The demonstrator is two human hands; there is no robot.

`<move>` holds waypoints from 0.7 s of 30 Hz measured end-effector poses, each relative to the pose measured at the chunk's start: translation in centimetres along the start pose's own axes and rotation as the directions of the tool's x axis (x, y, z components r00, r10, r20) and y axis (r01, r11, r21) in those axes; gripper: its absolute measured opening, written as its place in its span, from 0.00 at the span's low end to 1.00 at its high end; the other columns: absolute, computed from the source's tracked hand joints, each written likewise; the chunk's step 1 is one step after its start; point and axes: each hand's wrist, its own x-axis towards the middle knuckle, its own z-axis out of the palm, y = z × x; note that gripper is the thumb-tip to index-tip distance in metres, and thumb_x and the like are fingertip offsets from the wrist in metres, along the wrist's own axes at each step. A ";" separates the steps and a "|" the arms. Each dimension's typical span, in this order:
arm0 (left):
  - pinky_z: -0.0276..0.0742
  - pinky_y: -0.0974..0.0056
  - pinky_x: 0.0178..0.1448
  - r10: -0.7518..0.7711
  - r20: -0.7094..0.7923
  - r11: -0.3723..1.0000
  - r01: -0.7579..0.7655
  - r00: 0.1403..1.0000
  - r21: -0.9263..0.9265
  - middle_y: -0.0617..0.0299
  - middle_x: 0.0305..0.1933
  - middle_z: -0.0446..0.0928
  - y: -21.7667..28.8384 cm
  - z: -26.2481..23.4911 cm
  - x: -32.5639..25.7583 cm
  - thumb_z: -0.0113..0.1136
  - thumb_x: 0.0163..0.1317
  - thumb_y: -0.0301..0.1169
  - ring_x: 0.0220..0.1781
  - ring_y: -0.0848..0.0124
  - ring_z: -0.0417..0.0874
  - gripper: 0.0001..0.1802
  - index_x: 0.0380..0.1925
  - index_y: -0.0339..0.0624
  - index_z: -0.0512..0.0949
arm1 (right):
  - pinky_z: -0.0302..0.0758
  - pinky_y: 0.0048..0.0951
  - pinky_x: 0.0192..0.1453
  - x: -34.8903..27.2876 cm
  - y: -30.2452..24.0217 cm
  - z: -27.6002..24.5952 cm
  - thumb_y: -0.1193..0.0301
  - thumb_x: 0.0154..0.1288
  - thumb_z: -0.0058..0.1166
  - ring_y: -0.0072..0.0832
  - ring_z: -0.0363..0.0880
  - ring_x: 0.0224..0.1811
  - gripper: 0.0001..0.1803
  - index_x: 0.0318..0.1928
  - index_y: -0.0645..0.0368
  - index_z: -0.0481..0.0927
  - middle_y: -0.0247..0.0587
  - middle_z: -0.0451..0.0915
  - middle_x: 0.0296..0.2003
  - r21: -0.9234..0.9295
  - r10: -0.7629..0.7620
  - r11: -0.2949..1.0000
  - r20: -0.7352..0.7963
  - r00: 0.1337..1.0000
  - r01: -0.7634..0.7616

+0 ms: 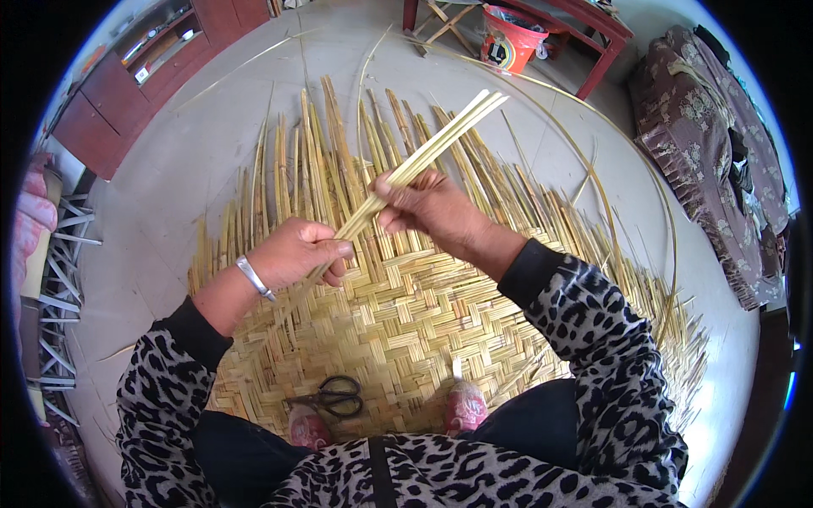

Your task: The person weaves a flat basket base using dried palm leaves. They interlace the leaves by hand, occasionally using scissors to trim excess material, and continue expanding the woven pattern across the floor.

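Observation:
A bundle of pale bamboo strips (440, 144) slants from lower left to upper right above a woven bamboo mat (406, 313). My left hand (296, 252), with a silver bracelet on the wrist, grips the bundle's lower end. Higher up the strips, my right hand (428, 206) pinches them between thumb and fingers. Loose strip ends fan out from the mat's far edge (339, 161). My two pink shoes (464, 408) rest on the mat's near part, and black scissors (334, 396) lie between them.
A red bucket (511, 41) stands under a red table (605, 34) at the back. A dark red cabinet (144, 68) is at the far left. Patterned cloth (711, 152) lies at the right. Long thin strips curve over the grey floor (169, 178).

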 end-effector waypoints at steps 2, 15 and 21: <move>0.80 0.69 0.32 -0.080 -0.051 0.996 0.081 0.995 0.023 0.60 0.25 0.81 -0.2 -0.7 -0.1 0.58 0.68 0.38 0.25 0.73 0.83 0.16 0.34 0.33 0.81 | 0.82 0.21 0.37 0.2 -0.2 -1.4 0.65 0.71 0.54 0.19 0.81 0.29 0.12 0.47 0.61 0.80 0.34 0.82 0.32 0.012 -0.055 0.998 -0.095 0.994 0.057; 0.68 0.72 0.19 -0.045 -0.100 0.940 0.075 0.994 0.332 0.64 0.18 0.75 -0.5 -2.2 0.2 0.57 0.67 0.34 0.16 0.77 0.75 0.14 0.24 0.38 0.76 | 0.81 0.22 0.36 -4.4 5.7 -14.1 0.66 0.72 0.52 0.20 0.81 0.32 0.09 0.43 0.59 0.79 0.34 0.81 0.33 0.184 -0.089 0.963 -0.478 0.874 0.199; 0.67 0.71 0.19 -0.320 -0.135 0.837 0.347 0.938 0.423 0.64 0.16 0.74 -5.7 -0.8 0.4 0.59 0.64 0.30 0.16 0.78 0.74 0.14 0.20 0.38 0.75 | 0.80 0.25 0.34 -10.8 17.6 -16.2 0.66 0.70 0.55 0.23 0.80 0.29 0.10 0.40 0.61 0.79 0.35 0.80 0.30 0.310 0.118 0.938 -0.710 0.694 0.157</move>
